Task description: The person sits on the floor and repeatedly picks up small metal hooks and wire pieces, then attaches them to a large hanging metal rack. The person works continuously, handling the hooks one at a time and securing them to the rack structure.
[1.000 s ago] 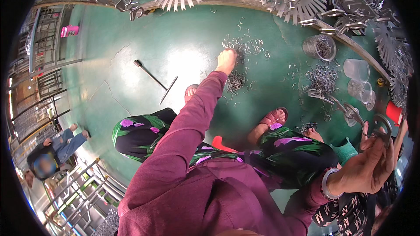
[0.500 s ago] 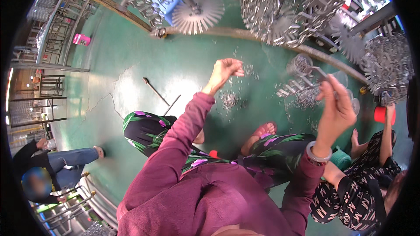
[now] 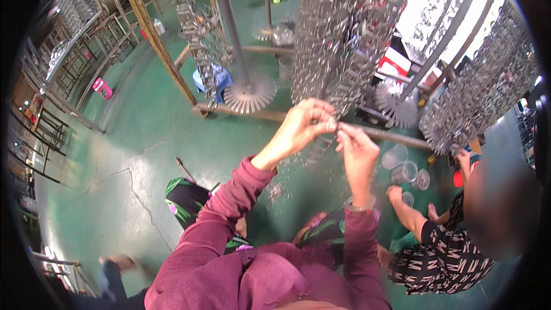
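My left hand and my right hand meet fingertip to fingertip in front of the hanging metal racks. Both are closed in a pinch. Something small and dark shows between the fingertips, too small to name. Just below them a row of small flat metal pieces slants down, and I cannot tell which hand it hangs from. Behind the hands rises a tall rack column thickly hung with shiny bent metal pieces. A pile of small metal bits lies on the green floor below my left forearm.
A wooden beam runs low across the rack's front. Clear plastic tubs stand at right, beside a seated person in patterned black clothes. A slotted metal disc and a blue stool are behind the beam at left.
My right hand has come left and my left hand has moved slightly right and down, so their fingertips now meet. The flat metal piece in my right hand no longer shows clearly. The view has tilted up.
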